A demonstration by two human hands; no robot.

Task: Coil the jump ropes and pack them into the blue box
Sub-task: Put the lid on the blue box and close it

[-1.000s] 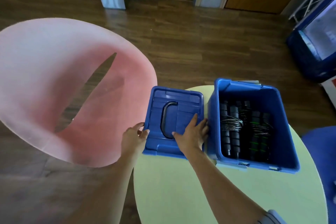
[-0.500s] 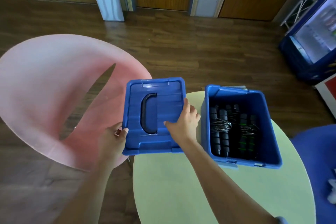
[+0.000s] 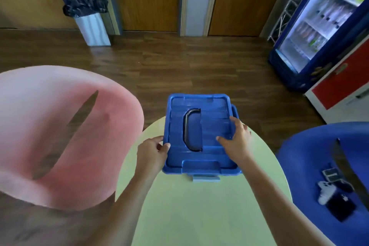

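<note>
The blue lid [image 3: 211,126] with its dark recessed handle [image 3: 187,128] lies over the blue box, whose rim [image 3: 235,111] peeks out at the far right and whose pale latch [image 3: 206,177] shows at the near edge. The jump ropes inside are hidden under the lid. My left hand [image 3: 152,152] grips the lid's near left edge. My right hand [image 3: 236,139] rests on the lid's right side, fingers spread over its top. The box stands on the round pale yellow table [image 3: 199,211].
A pink chair [image 3: 60,136] stands left of the table. A blue chair [image 3: 311,166] on the right holds a phone [image 3: 340,208] and small gadgets. A bin [image 3: 87,10] and a drinks fridge [image 3: 319,26] stand at the far wall.
Both hands lifted the lid from the table's left side and carried it right, over the box. It now covers the box and the ropes. The view has shifted right.
</note>
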